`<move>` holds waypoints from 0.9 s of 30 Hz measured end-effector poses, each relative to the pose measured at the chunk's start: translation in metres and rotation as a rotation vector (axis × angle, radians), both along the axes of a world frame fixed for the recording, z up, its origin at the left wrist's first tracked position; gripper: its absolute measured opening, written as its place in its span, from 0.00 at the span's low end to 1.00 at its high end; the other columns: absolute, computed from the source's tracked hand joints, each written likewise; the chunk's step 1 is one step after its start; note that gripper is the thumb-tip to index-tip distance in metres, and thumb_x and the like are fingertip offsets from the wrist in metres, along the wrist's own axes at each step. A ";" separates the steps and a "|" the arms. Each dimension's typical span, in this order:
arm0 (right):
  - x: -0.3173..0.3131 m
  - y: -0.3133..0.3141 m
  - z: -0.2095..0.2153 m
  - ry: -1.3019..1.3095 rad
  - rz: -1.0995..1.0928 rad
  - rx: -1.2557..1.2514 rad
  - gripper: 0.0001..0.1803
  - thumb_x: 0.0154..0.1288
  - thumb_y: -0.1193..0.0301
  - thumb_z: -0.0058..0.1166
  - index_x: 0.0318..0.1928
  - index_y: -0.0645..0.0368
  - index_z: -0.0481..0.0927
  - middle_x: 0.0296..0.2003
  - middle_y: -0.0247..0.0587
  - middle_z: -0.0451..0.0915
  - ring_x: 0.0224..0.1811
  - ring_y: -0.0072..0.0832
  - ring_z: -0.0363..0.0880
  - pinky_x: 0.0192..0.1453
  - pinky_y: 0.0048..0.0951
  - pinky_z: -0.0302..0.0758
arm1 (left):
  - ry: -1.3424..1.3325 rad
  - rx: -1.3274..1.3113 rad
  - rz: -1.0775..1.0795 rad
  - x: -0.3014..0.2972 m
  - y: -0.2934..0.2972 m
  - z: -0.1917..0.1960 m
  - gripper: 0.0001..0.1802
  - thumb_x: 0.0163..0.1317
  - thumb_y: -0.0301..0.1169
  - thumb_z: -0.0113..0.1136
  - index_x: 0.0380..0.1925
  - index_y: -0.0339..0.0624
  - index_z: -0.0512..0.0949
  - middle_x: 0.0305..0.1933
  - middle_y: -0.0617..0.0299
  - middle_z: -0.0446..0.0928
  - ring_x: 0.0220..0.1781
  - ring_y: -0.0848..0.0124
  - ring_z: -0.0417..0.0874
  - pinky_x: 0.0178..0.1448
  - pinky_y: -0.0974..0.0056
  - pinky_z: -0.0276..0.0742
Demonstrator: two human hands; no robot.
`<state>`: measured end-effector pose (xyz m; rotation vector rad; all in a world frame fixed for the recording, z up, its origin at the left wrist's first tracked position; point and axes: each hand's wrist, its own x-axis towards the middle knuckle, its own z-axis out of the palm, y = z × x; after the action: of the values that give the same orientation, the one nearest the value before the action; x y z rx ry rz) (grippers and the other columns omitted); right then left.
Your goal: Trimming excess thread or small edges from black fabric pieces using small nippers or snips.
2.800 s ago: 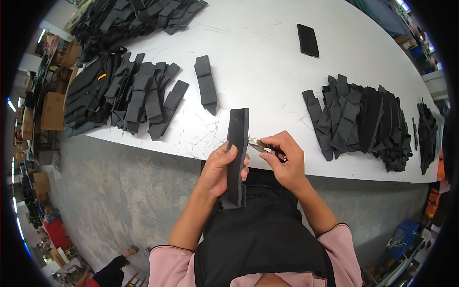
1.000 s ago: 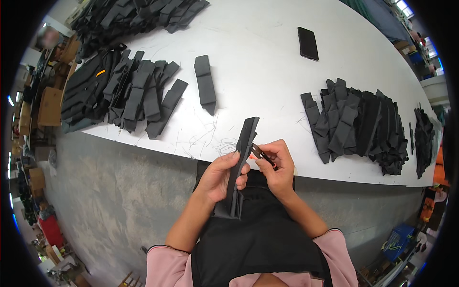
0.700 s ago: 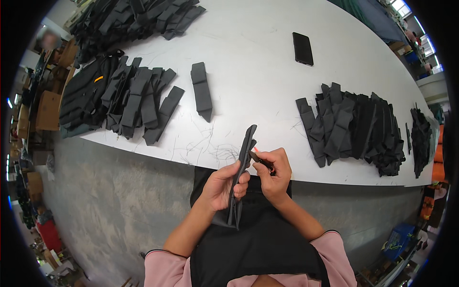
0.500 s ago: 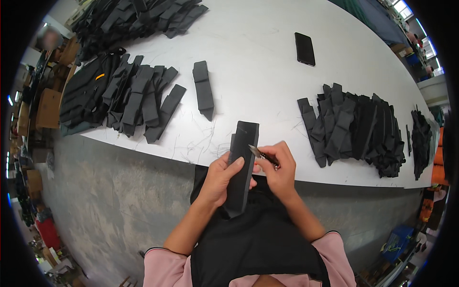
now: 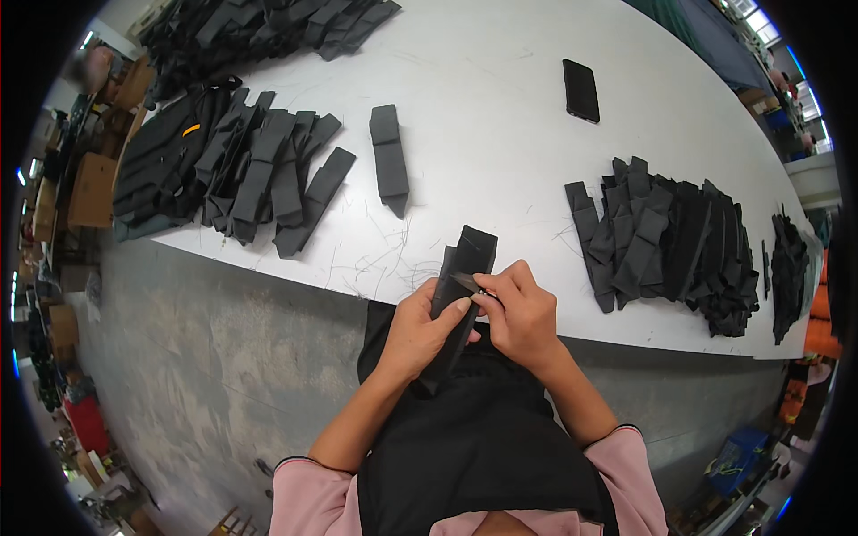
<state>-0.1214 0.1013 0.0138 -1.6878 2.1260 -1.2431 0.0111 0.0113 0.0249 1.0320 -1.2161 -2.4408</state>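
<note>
My left hand is closed around a dark grey fabric strip, thumb on its face, holding it just off the table's near edge. The strip is folded and tilted, its lower end hanging toward my black apron. My right hand grips a pair of thread snips, the pointed metal blades lying against the strip near my left thumb. The snips' handles are mostly hidden in my fingers. One similar single strip lies on the white table beyond my hands.
At the left lie a pile of fabric strips and a black bag with an orange tab. A bigger dark heap sits at the far left. More strips are stacked at the right; a black phone lies farther back.
My right hand has moved the snips in against the strip, near my left thumb. The strip has turned and tilted in my left hand. The whole view has shifted slightly.
</note>
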 end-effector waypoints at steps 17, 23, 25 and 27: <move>-0.019 -0.012 0.003 -1.312 -0.002 0.082 0.09 0.56 0.75 0.59 0.39 0.62 0.76 0.25 0.28 0.74 0.23 0.13 0.69 0.21 0.16 0.61 | 0.477 0.361 -0.228 -0.006 -0.012 -0.018 0.34 0.65 0.42 0.54 0.65 0.45 0.52 0.49 0.44 0.71 0.46 0.54 0.81 0.50 0.55 0.80; -0.020 0.001 0.020 -0.232 -0.226 0.041 0.18 0.52 0.74 0.62 0.45 0.59 0.76 0.33 0.38 0.70 0.24 0.26 0.73 0.27 0.25 0.69 | 0.376 0.397 -0.075 -0.007 -0.012 -0.024 0.32 0.70 0.45 0.43 0.67 0.45 0.49 0.52 0.48 0.71 0.38 0.67 0.79 0.41 0.67 0.78; -0.027 0.003 0.020 0.030 -0.137 0.033 0.19 0.49 0.76 0.60 0.45 0.58 0.76 0.34 0.38 0.71 0.24 0.29 0.74 0.26 0.28 0.69 | 0.360 0.385 -0.088 -0.010 -0.014 -0.017 0.31 0.70 0.46 0.41 0.67 0.44 0.48 0.52 0.48 0.71 0.38 0.68 0.78 0.40 0.69 0.76; -0.029 0.003 0.023 0.050 -0.125 0.068 0.19 0.48 0.78 0.59 0.44 0.57 0.77 0.34 0.38 0.71 0.24 0.32 0.74 0.25 0.29 0.69 | 0.315 0.328 -0.127 -0.011 -0.014 -0.014 0.30 0.71 0.45 0.40 0.67 0.44 0.49 0.52 0.48 0.72 0.38 0.69 0.78 0.40 0.69 0.76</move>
<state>-0.1502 0.1043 0.0367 -1.5967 2.3072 -1.1567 0.0004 -0.0029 0.0105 0.6165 -0.8214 -2.8314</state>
